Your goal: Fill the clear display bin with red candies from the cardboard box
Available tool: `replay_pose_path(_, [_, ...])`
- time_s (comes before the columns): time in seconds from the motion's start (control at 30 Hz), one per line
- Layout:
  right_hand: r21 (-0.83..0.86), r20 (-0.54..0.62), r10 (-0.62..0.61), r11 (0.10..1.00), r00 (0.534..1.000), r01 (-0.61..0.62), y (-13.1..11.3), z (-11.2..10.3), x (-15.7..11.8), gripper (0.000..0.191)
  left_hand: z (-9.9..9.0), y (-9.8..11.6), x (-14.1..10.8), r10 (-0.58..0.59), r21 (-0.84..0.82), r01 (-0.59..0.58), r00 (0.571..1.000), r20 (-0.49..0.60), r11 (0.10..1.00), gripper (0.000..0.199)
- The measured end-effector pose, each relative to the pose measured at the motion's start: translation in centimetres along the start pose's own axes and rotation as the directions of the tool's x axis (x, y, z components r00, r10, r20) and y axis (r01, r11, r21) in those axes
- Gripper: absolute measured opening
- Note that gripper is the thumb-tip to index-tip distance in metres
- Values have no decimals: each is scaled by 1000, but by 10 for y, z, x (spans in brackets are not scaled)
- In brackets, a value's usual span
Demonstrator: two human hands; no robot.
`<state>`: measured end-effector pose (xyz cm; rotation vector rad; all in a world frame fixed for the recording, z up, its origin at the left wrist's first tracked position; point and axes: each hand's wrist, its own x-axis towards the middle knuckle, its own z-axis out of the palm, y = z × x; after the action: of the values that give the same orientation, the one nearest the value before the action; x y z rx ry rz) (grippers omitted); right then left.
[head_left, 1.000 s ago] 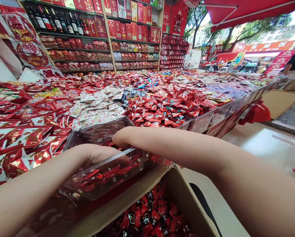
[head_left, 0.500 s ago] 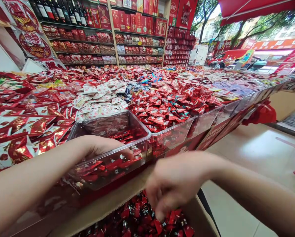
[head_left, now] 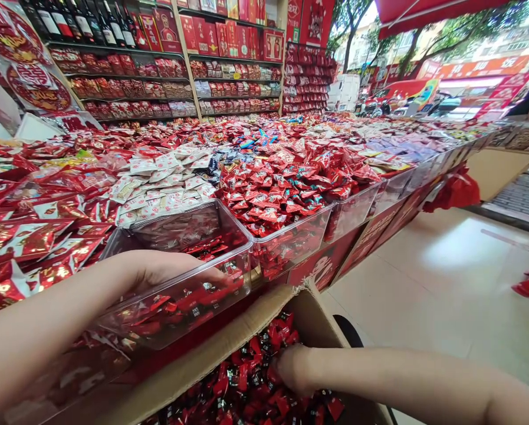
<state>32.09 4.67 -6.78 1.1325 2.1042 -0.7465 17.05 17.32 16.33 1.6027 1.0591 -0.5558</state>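
shifted out of the clear bin since the earlier frames, the right hand is now being sunk among the red-and-black wrapped candies of the cardboard box. its fingers are being hidden by the wrappers, so whether anything is being gripped cannot be told. by this change the work is being divided between two containers, one hand being placed in each; the nearer candies are being reached directly, within the box walls.

just beyond the box, the left hand is being kept inside the bin, its wrist being bent over the front rim. its fingers are being seen partly through the clear wall, stretched toward the right side; whether a candy is being held cannot be told. red packets are being contained low in the bin, well below its rim.

farther off, a heap of white packets and a heap of red packets are being displayed at the bin's far side and right. at the back, dark bottles are being held on shelves.
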Motion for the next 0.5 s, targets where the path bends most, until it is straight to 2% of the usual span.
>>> replay_pose_path(0.07, [10,3,30,1000,1000,-30,2,0,0,45,0,-1,1,-10,-30,11,1000,12,999,47])
replay_pose_path(0.17, [-35,-44,42,998,998,-44,3,-2,-7,30,2,0,0,-16,-52,16,1000,-17,999,47])
replay_pose_path(0.23, [-53,-77,42,998,996,-46,2,-4,-16,23,3,1,0,-62,-37,61,997,-41,997,51])
replay_pose_path(0.33, [-58,-168,-6,998,986,-4,-1,-12,-37,16,4,2,0,-97,-66,96,995,-8,993,50])
replay_pose_path(0.37, [-48,-235,-28,999,972,17,-1,-15,-46,17,4,1,1,-98,-84,98,995,12,992,49])
replay_pose_path(0.43, [31,-407,-66,996,911,86,1,-26,-67,16,3,-1,3,-87,-87,88,996,25,992,47])
replay_pose_path(0.5, [221,-532,-54,954,845,200,5,-39,-88,12,3,-4,4,-55,-14,54,998,-43,998,47])
